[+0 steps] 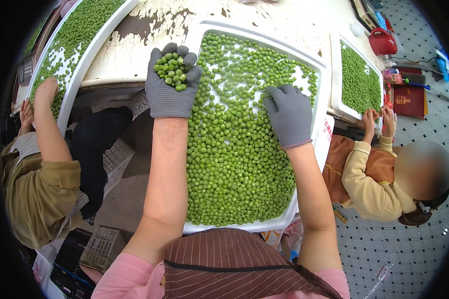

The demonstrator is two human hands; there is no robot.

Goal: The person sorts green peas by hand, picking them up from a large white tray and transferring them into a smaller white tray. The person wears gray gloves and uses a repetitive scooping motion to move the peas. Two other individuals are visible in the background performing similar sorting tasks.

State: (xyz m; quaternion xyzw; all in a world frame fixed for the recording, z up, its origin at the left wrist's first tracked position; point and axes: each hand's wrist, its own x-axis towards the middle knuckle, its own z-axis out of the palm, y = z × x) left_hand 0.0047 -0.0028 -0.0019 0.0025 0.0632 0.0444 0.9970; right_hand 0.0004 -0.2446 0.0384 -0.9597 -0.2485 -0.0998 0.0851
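Observation:
In front of me a white foam tray [323,74] is spread with shelled green peas [234,164]. They lie thickest at the near end; white bottom shows between them farther away. My left hand [174,98], in a grey coated glove, is turned palm up beyond the tray's left edge. It cups a handful of green peas [172,71], with the fingers curled around them. My right hand [290,112], gloved likewise, is palm down over the right side of the tray. Its bent fingertips reach the peas there; whether any are pinched is hidden.
Peeling white paint covers the table [116,61]. A co-worker's hand [46,91] is over another pea tray [80,56] at left. At right, another person's hands [378,117] are at a smaller pea tray [336,74]. A red container [383,41] stands beyond. Plastic crates [103,246] sit low at left.

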